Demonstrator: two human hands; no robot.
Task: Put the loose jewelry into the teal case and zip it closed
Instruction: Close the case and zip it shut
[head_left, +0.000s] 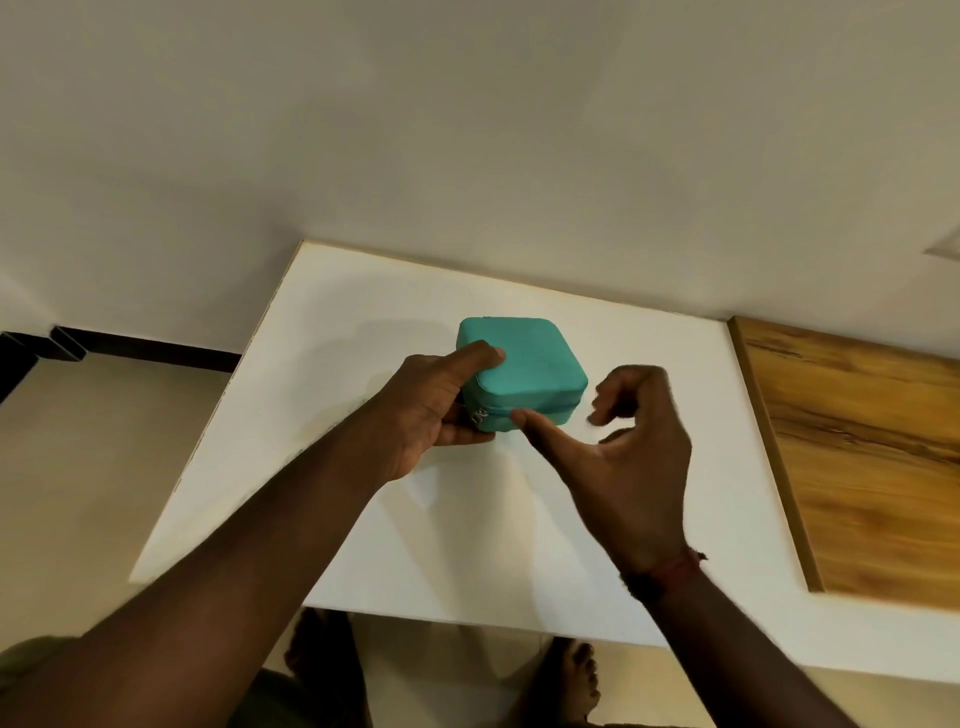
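A pale wall (467, 130) fills the upper half of the view. Below it lies a white surface (363, 519), seen from above. A wood-grain panel (857, 441) lies against the surface's right side, and beige floor (78, 467) shows to the left.

Two bare forearms reach in from the bottom edge towards the middle of the surface. The left arm comes in on a long diagonal from the lower left corner. The right arm rises more steeply from the lower right.

The left hand (426, 410) grips the near left corner of the teal case (535, 358). Its thumb lies flat across the lid and its fingers curl under the near side.

The right hand (634, 457) holds nothing. Its thumb stretches out to the left, with the tip touching the front of the case at the zip line. Its fingers curl loosely above the palm, apart from the case and blurred.

The teal case is small and square with rounded corners, and it sits near the centre of the surface with its lid down. A silver zip pull (479, 417) hangs at its near left corner, just beside the left hand's fingers.

A reddish thread (675, 569) circles the right wrist. A bare foot (576, 675) shows on the floor below the surface's near edge.
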